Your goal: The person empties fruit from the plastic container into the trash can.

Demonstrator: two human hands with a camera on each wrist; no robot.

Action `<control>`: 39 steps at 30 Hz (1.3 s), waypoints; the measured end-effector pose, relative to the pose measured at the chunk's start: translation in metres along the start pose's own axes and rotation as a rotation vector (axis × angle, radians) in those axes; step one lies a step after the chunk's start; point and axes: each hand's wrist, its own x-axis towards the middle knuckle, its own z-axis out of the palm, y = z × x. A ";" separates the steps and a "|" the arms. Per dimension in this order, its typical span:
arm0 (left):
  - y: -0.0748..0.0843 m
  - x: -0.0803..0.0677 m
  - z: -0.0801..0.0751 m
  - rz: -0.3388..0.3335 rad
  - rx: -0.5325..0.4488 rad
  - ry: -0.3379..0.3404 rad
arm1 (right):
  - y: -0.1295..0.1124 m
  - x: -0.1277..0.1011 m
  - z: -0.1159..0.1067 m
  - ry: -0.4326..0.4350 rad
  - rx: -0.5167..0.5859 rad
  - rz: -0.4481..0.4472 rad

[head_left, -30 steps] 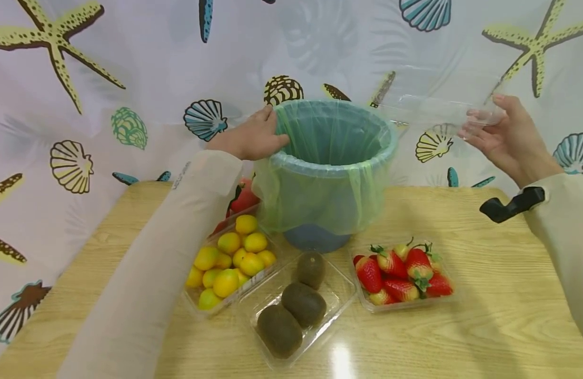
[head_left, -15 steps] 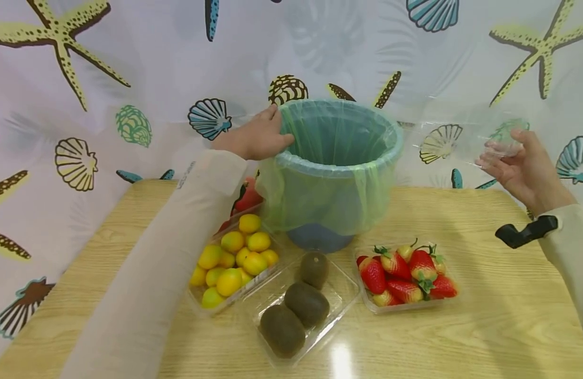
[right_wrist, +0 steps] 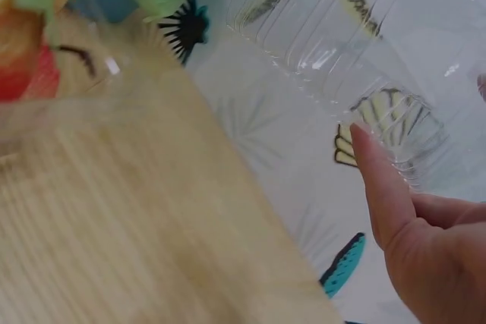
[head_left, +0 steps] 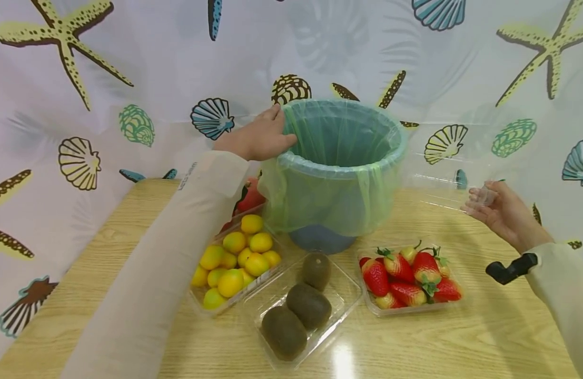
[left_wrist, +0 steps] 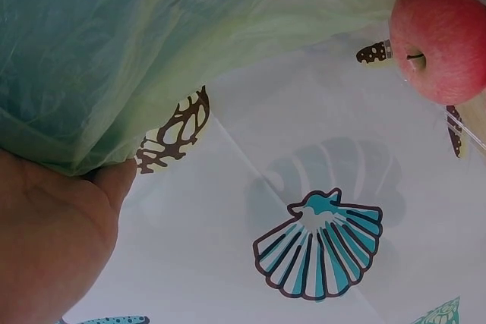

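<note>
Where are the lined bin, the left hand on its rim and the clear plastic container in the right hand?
Lined bin (head_left: 331, 204), head view: middle of its front wall.
Left hand (head_left: 258, 136), head view: middle of the hand.
Clear plastic container (right_wrist: 349, 58), right wrist view: its see-through wall.

3 kiwis (head_left: 309, 306) before the bin (head_left: 322, 239)

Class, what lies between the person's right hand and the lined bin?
In the head view, a clear plastic container, held in the right hand, stretches between it and the lined bin.
</note>
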 end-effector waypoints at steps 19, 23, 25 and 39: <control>-0.002 -0.004 0.000 0.011 0.001 0.011 | 0.044 0.013 -0.003 -0.139 0.015 0.080; 0.000 -0.003 0.001 -0.003 0.005 0.013 | 0.049 0.017 -0.004 -0.127 -0.019 0.115; 0.001 -0.002 0.001 -0.005 0.006 0.012 | 0.051 0.018 -0.005 -0.109 -0.038 0.135; 0.001 -0.004 -0.001 -0.006 0.022 -0.002 | 0.058 0.020 -0.013 -0.166 -0.058 0.224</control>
